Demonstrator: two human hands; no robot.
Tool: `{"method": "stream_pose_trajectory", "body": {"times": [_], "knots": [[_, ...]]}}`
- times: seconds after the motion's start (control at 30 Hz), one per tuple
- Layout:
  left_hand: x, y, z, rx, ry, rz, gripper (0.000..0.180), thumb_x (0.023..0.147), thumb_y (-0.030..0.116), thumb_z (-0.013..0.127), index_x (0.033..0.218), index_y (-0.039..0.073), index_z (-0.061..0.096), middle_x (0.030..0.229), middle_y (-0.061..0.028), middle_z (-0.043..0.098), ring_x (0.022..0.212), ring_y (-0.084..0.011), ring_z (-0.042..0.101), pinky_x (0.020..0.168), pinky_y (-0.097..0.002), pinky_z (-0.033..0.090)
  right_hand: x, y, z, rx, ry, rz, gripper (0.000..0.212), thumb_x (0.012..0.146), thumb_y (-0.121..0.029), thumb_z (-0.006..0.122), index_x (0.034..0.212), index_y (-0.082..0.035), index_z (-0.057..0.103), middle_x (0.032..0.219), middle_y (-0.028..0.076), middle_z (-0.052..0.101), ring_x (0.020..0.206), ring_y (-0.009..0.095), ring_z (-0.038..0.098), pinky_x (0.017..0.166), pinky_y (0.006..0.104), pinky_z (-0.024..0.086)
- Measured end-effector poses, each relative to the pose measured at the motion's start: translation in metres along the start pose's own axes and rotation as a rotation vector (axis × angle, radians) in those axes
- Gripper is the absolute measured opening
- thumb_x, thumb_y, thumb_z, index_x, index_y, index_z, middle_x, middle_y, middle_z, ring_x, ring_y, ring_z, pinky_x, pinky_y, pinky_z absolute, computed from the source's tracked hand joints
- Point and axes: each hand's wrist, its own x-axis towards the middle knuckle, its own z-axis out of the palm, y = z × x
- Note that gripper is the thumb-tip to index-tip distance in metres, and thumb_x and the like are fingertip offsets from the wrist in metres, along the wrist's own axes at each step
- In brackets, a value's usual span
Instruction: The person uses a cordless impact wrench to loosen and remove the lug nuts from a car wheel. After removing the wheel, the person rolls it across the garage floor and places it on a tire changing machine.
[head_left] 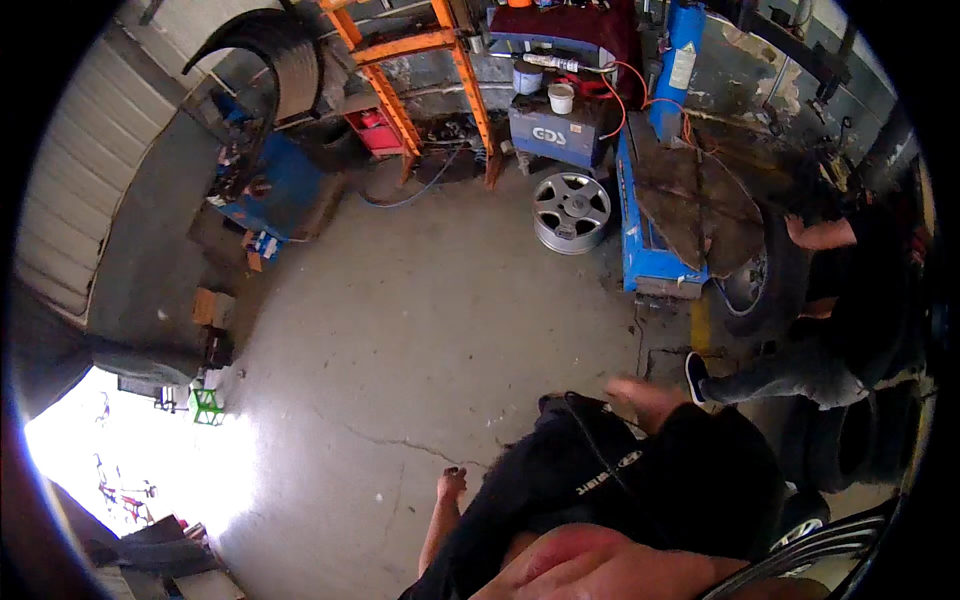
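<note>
My left hand hangs low at my left side over the grey concrete floor. Its fingers look curled, with something dark at their tips that is too small to name. In front of my black shirt, my right hand reaches out, smeared by motion, and its fingers do not show clearly. Nothing else is seen touching either hand. Nearest to the right hand on the far side are a co-worker's shoe and the foot of a blue tyre machine.
A co-worker at the right has a hand on a tyre beside the machine. Further back are an alloy wheel, a grey-blue cabinet and an orange frame. At left stand a blue machine and a green stool near a bright doorway.
</note>
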Motion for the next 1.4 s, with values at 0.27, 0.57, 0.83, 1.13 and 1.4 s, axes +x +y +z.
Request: {"method": "stream_pose_trajectory", "body": {"times": [0.27, 0.57, 0.83, 1.13, 1.4], "knots": [[0.121, -0.010, -0.094, -0.336, -0.071, -0.029, 0.034, 0.096, 0.039, 0.059, 0.113, 0.011, 0.071, 0.116, -0.0125, 0.074, 0.107, -0.0384, 0.070, 0.092, -0.0493, 0.058, 0.411, -0.174, -0.193, 0.245, 0.211, -0.180, 0.037, 0.101, -0.038, 0.055, 0.114, -0.007, 0.069, 0.110, 0.017, 0.072, 0.102, 0.039, 0.067, 0.089, 0.0501, 0.053], [0.468, -0.098, -0.280, -0.223, -0.193, 0.055, 0.042, 0.103, 0.045, 0.052, 0.116, 0.011, 0.072, 0.120, -0.0177, 0.073, 0.110, -0.0393, 0.069, 0.092, -0.0515, 0.057, 0.559, 0.031, -0.200, -0.236, -0.026, 0.255, 0.032, 0.099, -0.037, 0.060, 0.097, -0.007, 0.072, 0.086, 0.015, 0.070, 0.075, 0.032, 0.066, 0.071, 0.0509, 0.052], [0.694, -0.127, -0.659, -1.156, 0.152, -0.182, 0.034, 0.103, 0.030, 0.066, 0.129, 0.007, 0.066, 0.118, -0.0063, 0.072, 0.093, -0.0171, 0.072, 0.076, -0.0320, 0.058, 0.628, -0.027, -0.233, 0.421, -0.278, 0.994, 0.031, 0.090, -0.018, 0.066, 0.117, -0.006, 0.075, 0.114, 0.020, 0.071, 0.094, 0.034, 0.070, 0.078, 0.0506, 0.056], [0.921, -0.075, -0.689, -0.742, 0.037, 0.038, 0.031, 0.098, 0.023, 0.068, 0.124, 0.006, 0.067, 0.122, -0.0124, 0.068, 0.105, -0.0295, 0.069, 0.091, -0.0431, 0.057, 1.085, -0.085, -0.346, 0.307, -0.187, 0.696, 0.039, 0.097, -0.037, 0.066, 0.117, -0.005, 0.072, 0.123, 0.026, 0.070, 0.111, 0.041, 0.069, 0.094, 0.0506, 0.055], [1.104, -0.069, -0.563, -0.583, -0.318, 0.256, 0.043, 0.098, 0.039, 0.066, 0.125, 0.006, 0.064, 0.120, -0.0203, 0.069, 0.109, -0.0393, 0.069, 0.092, -0.0507, 0.056, 1.476, -0.125, -0.297, -0.189, -0.158, 0.298, 0.022, 0.094, -0.022, 0.064, 0.105, -0.005, 0.071, 0.112, 0.022, 0.072, 0.109, 0.042, 0.067, 0.096, 0.0500, 0.054]]}}
